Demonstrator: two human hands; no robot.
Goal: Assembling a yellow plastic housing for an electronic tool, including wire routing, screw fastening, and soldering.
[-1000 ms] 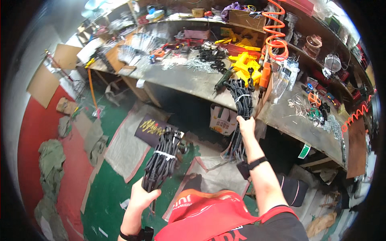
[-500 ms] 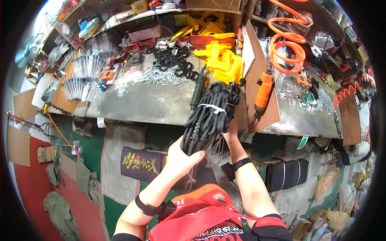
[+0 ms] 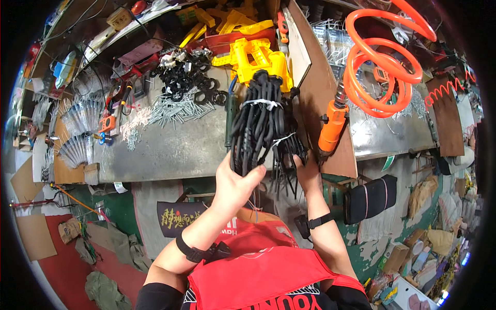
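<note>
A thick bundle of black cables point(image 3: 254, 132), bound with a white tie, hangs over the front edge of the workbench. My left hand point(image 3: 235, 182) grips its lower end, thumb across the front. Beside it on the right is a smaller cable bundle point(image 3: 287, 155), also white-tied, with thin ends dangling. My right hand point(image 3: 308, 176) closes round that one, its fingers partly hidden behind the cables. Just left of the large bundle is a dark green cylindrical power tool point(image 3: 230, 123). Yellow plastic tool-shaped housings point(image 3: 258, 57) lie behind its top end.
Screws point(image 3: 178, 111) and black plastic rings point(image 3: 186, 77) are piled on the metal workbench point(image 3: 170, 155). An orange power screwdriver point(image 3: 333, 126) hangs at the right by a brown board point(image 3: 315, 82), below a coiled orange air hose point(image 3: 382, 77). Brushes point(image 3: 77, 150) lie far left.
The smaller bundle now shows separately at the right of the large one, with my right hand on it. The view has shifted, so the bench sits differently in the picture.
</note>
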